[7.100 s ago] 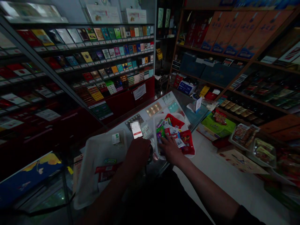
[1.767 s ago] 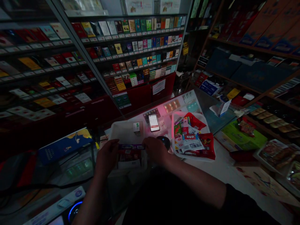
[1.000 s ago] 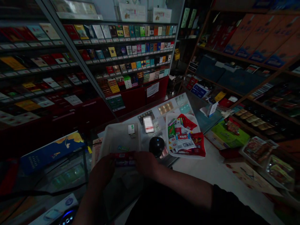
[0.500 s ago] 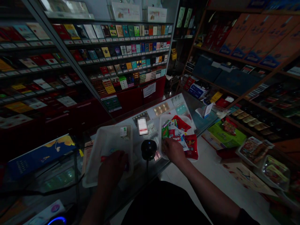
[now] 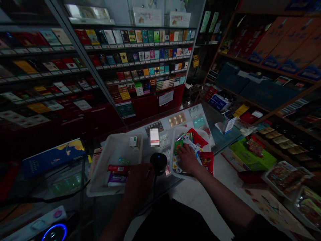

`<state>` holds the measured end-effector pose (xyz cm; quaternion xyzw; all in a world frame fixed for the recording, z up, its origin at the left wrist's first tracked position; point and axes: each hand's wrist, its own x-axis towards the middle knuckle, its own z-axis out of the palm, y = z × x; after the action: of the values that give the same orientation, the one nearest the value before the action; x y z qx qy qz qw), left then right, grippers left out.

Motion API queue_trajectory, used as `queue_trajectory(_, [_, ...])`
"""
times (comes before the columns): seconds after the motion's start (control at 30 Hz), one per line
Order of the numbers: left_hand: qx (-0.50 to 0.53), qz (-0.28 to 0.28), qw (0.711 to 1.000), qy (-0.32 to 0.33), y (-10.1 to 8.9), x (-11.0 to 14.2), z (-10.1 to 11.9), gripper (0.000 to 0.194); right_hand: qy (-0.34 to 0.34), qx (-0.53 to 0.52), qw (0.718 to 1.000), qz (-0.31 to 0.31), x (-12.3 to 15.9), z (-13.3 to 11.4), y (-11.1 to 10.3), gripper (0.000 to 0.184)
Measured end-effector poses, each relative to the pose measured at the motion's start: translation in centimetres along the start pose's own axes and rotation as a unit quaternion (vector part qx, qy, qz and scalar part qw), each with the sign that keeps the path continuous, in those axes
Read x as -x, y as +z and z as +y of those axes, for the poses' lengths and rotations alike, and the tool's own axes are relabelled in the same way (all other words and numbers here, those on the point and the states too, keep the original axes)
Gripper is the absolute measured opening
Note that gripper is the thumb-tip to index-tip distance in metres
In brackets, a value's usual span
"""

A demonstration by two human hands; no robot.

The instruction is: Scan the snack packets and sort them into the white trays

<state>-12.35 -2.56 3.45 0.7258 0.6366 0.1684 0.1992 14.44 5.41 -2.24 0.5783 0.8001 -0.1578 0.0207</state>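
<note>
My right hand (image 5: 188, 159) reaches into the right white plastic bin (image 5: 172, 171), its fingers stretched over the snack packets. A green packet (image 5: 178, 146) lies at its fingertips, and red packets (image 5: 208, 162) lie beside it. My left hand (image 5: 139, 180) is at the right edge of the left white bin (image 5: 98, 182), close to a black scanner-like device (image 5: 158, 163). Its fingers are too dark to make out clearly. Inside the left bin are a red pack (image 5: 117, 168), a purple-and-white pack (image 5: 116, 179), a small green pack (image 5: 123, 161) and a small white box (image 5: 133, 142).
A white-and-red pack (image 5: 154, 137) rests on the glass counter (image 5: 212, 117) between the bins. A blue box (image 5: 54, 157) lies at left. Cigarette shelves (image 5: 140, 45) stand behind; snack trays (image 5: 283, 174) and a green box (image 5: 258, 160) are at right.
My left hand has moved right, from inside the left bin toward the black device, uncovering the red and purple packs. My right hand has shifted further over the packets. The view has turned slightly left.
</note>
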Motion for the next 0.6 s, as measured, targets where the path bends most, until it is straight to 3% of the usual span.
queue_trajectory(0.17, [0.015,-0.002,1.0,-0.011,0.1,0.3,0.6,0.026,-0.072,0.063,0.995,-0.009,-0.4,0.1,-1.0,0.029])
queue_trajectory(0.27, [0.01,0.002,1.0,-0.014,0.2,0.5,0.7,0.027,-0.108,0.072,0.991,-0.024,-0.5,0.0,-1.5,0.024])
queue_trajectory(0.4, [0.011,0.017,1.0,-0.013,0.2,0.9,0.7,0.026,-0.107,0.057,0.992,-0.038,-0.4,0.3,-2.2,0.021])
queue_trajectory(0.5, [0.037,0.024,0.999,-0.018,-0.1,1.2,0.3,0.024,-0.079,0.021,0.997,0.009,-0.3,1.1,-2.8,0.024])
queue_trajectory(0.6, [0.066,0.02,0.997,-0.021,-0.5,1.3,0.0,0.022,-0.027,-0.051,0.994,0.094,-0.3,2.0,-3.3,0.024])
